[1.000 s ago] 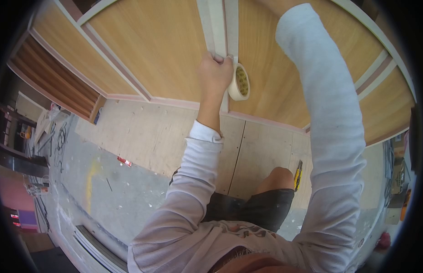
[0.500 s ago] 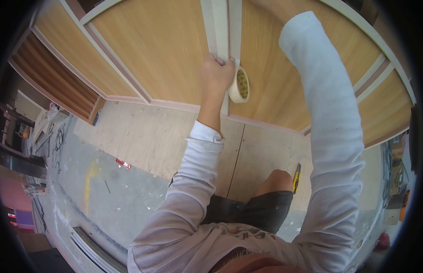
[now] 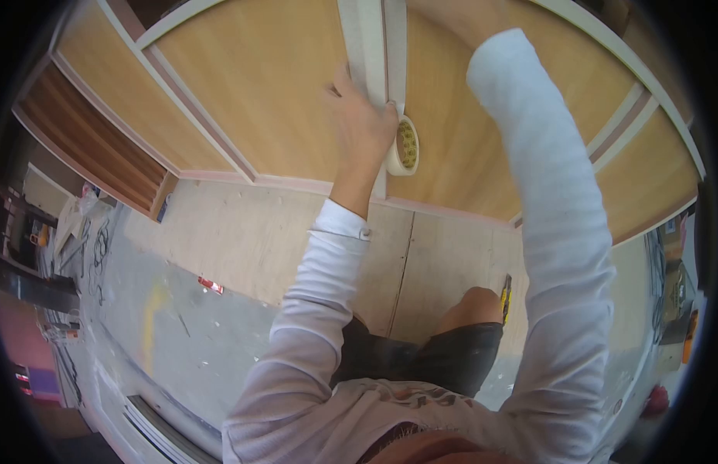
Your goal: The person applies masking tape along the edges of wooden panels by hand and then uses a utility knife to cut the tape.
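My left hand (image 3: 363, 122) is on the white upright strip (image 3: 365, 46) between two wood-grain panels. Its fingers are apart and slightly blurred, reaching over the edge of the left panel (image 3: 258, 85), while the thumb lies beside the roll. A roll of masking tape (image 3: 394, 161) hangs just right of that thumb, its yellow printed core facing right. Tape appears to run up the strip from the roll. Higher up, my right hand (image 3: 459, 15) is near the right panel (image 3: 452, 116), partly cut off by the top edge; its fingers cannot be made out.
A yellow utility knife (image 3: 507, 300) lies on the plywood floor (image 3: 243, 224) by my right knee. A red packet (image 3: 210, 285) is on the grey floor to the left. Long strips (image 3: 162, 429) lie at lower left, and a slatted wooden piece (image 3: 96, 139) leans beyond.
My left hand has loosened from a closed grip, its fingers spreading up and left. The tape roll still hangs by the thumb. My right hand has shifted slightly left.
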Demonstrator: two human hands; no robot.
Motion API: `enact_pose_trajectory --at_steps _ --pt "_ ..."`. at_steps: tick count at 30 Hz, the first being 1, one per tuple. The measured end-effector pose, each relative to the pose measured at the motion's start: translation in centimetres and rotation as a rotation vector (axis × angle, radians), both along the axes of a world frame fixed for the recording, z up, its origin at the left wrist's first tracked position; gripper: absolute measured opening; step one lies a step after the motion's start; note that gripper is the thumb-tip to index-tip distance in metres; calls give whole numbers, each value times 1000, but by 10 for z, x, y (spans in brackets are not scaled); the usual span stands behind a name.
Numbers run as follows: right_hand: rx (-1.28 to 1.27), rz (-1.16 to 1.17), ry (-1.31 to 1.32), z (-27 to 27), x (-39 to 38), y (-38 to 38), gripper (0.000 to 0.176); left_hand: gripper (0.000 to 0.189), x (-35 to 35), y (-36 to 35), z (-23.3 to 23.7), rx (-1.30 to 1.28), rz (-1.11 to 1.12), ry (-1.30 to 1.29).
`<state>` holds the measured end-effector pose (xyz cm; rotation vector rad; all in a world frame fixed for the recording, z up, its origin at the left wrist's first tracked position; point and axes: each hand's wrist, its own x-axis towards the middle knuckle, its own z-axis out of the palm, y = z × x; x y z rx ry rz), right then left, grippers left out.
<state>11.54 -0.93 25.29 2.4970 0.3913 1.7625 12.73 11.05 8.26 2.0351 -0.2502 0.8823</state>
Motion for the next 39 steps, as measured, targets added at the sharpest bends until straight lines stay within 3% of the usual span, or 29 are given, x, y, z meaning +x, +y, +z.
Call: enact_pose_trajectory --at_steps 2,4,5,7,8,10,13,14,16,17,20,22,23,25,29,31,32,34,35,37,39 --pt "71 247 -680 -19 6 3 29 83 -3 5 9 113 57 -102" --pt "42 231 -377 -76 -32 -21 42 90 -4 12 20 449 97 -351" --pt "156 265 -161 -115 -54 -17 47 90 -2 15 24 451 92 -347" --pt "325 301 231 -187 -80 -5 55 73 4 20 32 687 176 -622" --pt "395 299 410 -215 -83 0 56 73 1 26 40 701 155 -609" --pt "447 290 439 -254 -79 11 59 51 -9 38 68 1015 162 -636" --pt "525 237 431 -277 -76 32 57 62 17 52 101 1135 -115 -801" --pt "516 200 383 -279 -71 37 53 62 29 55 115 1160 -157 -802" --pt "543 160 382 -276 -72 44 47 69 51 52 139 1121 -120 -1205" --pt "528 137 372 -273 -70 47 42 69 60 49 151 1126 -149 -1212" --pt "605 185 358 -267 -73 53 30 73 60 34 174 928 -238 -1206" --pt "633 177 370 -268 -75 55 28 80 45 23 182 736 -341 -860" --pt "648 195 393 -267 -75 54 26 80 46 21 189 726 -371 -878" --pt "718 193 395 -258 -82 60 25 72 46 24 202 875 -516 -599" --pt "883 272 421 -259 -82 63 25 65 28 32 227 995 -530 -511" --pt "934 311 411 -265 -79 64 24 60 31 24 226 831 -744 -659" --pt "984 341 401 -267 -78 65 23 60 29 22 229 856 -749 -665" --pt "1044 353 390 -268 -81 69 21 63 14 14 244 879 -659 -56" --pt "1077 354 387 -267 -80 70 20 63 46 16 238 907 -659 -66" --pt "1071 376 377 -272 -82 73 21 63 139 24 217 842 -809 -390" --pt "1055 398 379 -277 -83 78 23 63 53 15 235 919 -729 -247"
